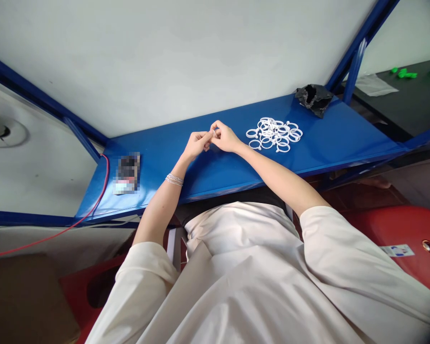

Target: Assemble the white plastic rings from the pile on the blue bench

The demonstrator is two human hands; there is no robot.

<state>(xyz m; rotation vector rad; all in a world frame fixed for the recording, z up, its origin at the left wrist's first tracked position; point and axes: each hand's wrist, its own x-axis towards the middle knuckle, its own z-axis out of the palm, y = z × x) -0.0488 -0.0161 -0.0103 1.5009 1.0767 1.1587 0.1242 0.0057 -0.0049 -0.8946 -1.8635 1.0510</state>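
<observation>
The white piece (214,133) is located between the left hand (198,144) and the right hand (224,138), over the middle of the blue tabletop (171,153). Both hands are narrowed to a pinch on it, fingertips meeting. Only a small, pale, slightly curved portion is exposed; the fingers conceal the remainder, so its full shape cannot be determined. Just beside the right hand, on the side away from the left hand, the white rings (268,140) lie flat and overlapping in a loose pile. Each is a thin, round, open loop of uniform white; several carry a small rounded knob on the outer edge. A crumpled black bag (314,99) with an open mouth rests beyond the pile, near the tabletop's far right corner.
</observation>
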